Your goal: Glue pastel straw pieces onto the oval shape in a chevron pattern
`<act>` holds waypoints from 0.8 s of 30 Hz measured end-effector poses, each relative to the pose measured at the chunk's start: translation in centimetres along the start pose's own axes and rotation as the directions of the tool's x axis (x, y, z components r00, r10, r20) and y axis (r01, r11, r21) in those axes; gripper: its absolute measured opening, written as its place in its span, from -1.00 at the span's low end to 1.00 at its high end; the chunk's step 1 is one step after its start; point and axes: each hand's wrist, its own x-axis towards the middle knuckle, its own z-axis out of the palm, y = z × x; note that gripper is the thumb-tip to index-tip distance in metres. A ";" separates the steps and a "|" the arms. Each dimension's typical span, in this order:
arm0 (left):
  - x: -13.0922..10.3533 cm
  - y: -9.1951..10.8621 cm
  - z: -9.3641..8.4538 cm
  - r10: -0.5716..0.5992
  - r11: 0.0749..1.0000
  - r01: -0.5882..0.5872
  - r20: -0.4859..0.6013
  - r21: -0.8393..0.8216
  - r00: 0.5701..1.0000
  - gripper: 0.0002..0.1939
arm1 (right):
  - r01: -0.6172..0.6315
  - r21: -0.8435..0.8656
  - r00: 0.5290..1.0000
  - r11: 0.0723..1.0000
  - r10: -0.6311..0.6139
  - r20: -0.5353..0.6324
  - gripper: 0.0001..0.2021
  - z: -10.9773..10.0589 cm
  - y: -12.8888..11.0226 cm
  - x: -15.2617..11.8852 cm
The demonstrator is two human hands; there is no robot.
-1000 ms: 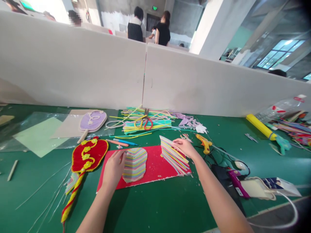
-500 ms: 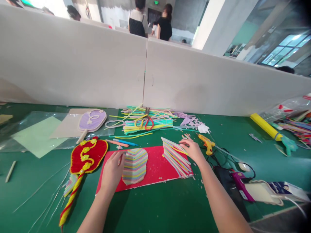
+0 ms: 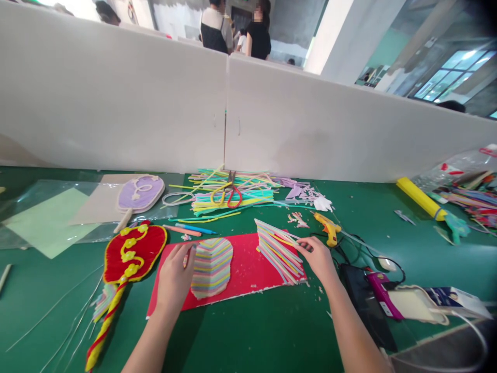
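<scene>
The left hand (image 3: 176, 277) is beside the striped oval (image 3: 212, 269), the right hand (image 3: 317, 255) by the strips (image 3: 276, 251); I cannot tell whether either grips.

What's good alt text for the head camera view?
A person's left hand is at a striped rounded piece, the right hand at fanned pastel strips, over a red sheet on a green table. Behind, scissors lie on loose strips; a red fan lies left.
</scene>
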 end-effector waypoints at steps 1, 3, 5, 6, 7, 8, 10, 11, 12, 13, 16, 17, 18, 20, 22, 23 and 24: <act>0.0 0.0 0.0 -0.001 1.000 0.001 0.003 0.002 1.000 -0.66 | 0.006 -0.002 1.000 1.000 -0.006 -0.002 -0.51 0.1 0.0 -0.1; 0.0 -0.1 0.0 -0.002 1.000 0.002 0.008 0.004 1.000 -0.66 | 0.009 0.003 1.000 1.000 -0.009 -0.009 -0.52 0.2 0.0 -0.2; 0.0 -0.1 0.0 -0.006 1.000 0.006 0.012 0.005 1.000 -0.66 | 0.011 0.017 1.000 1.000 -0.011 -0.017 -0.55 0.3 0.0 -0.3; 0.0 -0.1 0.0 -0.008 1.000 0.008 0.013 0.007 1.000 -0.66 | 0.013 0.025 1.000 1.000 -0.012 -0.021 -0.56 0.3 0.1 -0.3; 0.0 -0.1 -0.1 -0.010 1.000 0.010 0.014 0.008 1.000 -0.66 | 0.013 0.031 1.000 0.999 -0.013 -0.025 -0.58 0.3 0.1 -0.4; 0.0 -0.1 -0.1 -0.011 1.000 0.011 0.014 0.009 1.000 -0.67 | 0.013 0.035 1.000 0.999 -0.012 -0.028 -0.59 0.3 0.1 -0.4; 0.0 -0.1 -0.1 -0.011 1.000 0.011 0.010 0.007 1.000 -0.67 | 0.008 0.038 0.999 0.999 -0.007 -0.036 -0.60 0.3 0.2 -0.5; 0.0 0.0 -0.1 -0.011 1.000 0.011 0.008 0.004 1.000 -0.67 | 0.007 0.037 0.999 0.999 -0.005 -0.040 -0.60 0.4 0.2 -0.6; 0.0 0.0 -0.1 -0.011 1.000 0.011 0.006 -0.001 1.000 -0.67 | 0.008 0.034 0.999 0.999 -0.006 -0.045 -0.59 0.4 0.2 -0.7; 0.0 0.0 -0.2 -0.011 1.000 0.011 0.003 -0.007 1.000 -0.67 | 0.009 0.030 0.999 1.000 -0.008 -0.051 -0.59 0.3 0.2 -0.7; 0.1 0.1 -0.2 -0.009 1.000 0.009 0.003 -0.024 1.000 -0.68 | 0.014 0.002 0.997 1.000 -0.014 -0.071 -0.56 0.1 0.6 -0.7; 0.1 0.1 -0.2 -0.009 1.000 0.010 0.008 -0.030 1.000 -0.68 | 0.018 -0.015 0.996 1.000 -0.020 -0.085 -0.55 0.0 0.7 -0.7; 0.1 0.0 -0.2 -0.012 0.999 0.012 0.016 -0.035 1.000 -0.68 | 0.024 -0.035 0.995 0.999 -0.028 -0.100 -0.54 -0.1 0.9 -0.6; 0.1 0.0 -0.1 -0.022 0.999 0.024 0.036 -0.045 0.999 -0.68 | 0.038 -0.075 0.989 0.996 -0.048 -0.141 -0.52 -0.5 1.4 -0.4; 0.1 -0.1 -0.1 -0.034 0.998 0.037 0.047 -0.053 0.998 -0.67 | 0.043 -0.104 0.982 0.994 -0.061 -0.178 -0.50 -0.9 1.9 -0.3; 0.0 -0.1 -0.1 -0.038 0.998 0.041 0.050 -0.056 0.998 -0.67 | 0.040 -0.112 0.978 0.993 -0.061 -0.197 -0.50 -1.0 2.1 -0.3; 0.0 -0.1 -0.1 -0.041 0.997 0.044 0.051 -0.058 0.998 -0.67 | 0.036 -0.118 0.975 0.992 -0.061 -0.215 -0.50 -1.2 2.3 -0.2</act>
